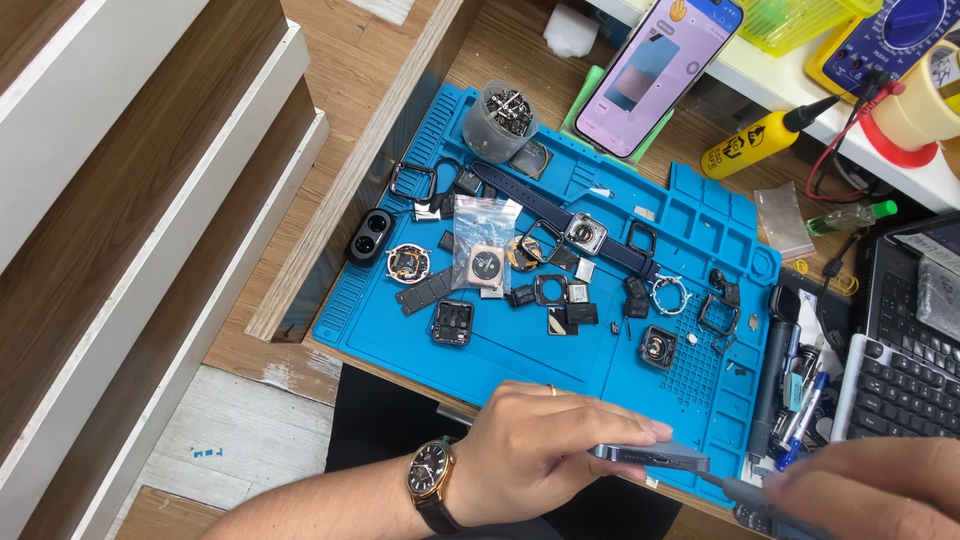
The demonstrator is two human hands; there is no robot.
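My left hand (545,450), with a gold wristwatch on its wrist, grips a flat grey-blue phone (655,457) by its edge at the front rim of the blue work mat (520,345). The phone's bottom end with its port faces me. My right hand (880,485) at the lower right holds a grey screwdriver (755,493) whose tip points at the phone's bottom edge. Several smartwatch cases, screens and small parts lie scattered over the mat beyond my hands.
A lit phone (655,70) leans on a green stand behind the mat, next to a clear cup of parts (503,115). A yellow squeeze bottle (760,140), a multimeter (895,45), tape rolls, a keyboard (900,365) and a rack of pens and tools (795,395) crowd the right side. Stairs lie left.
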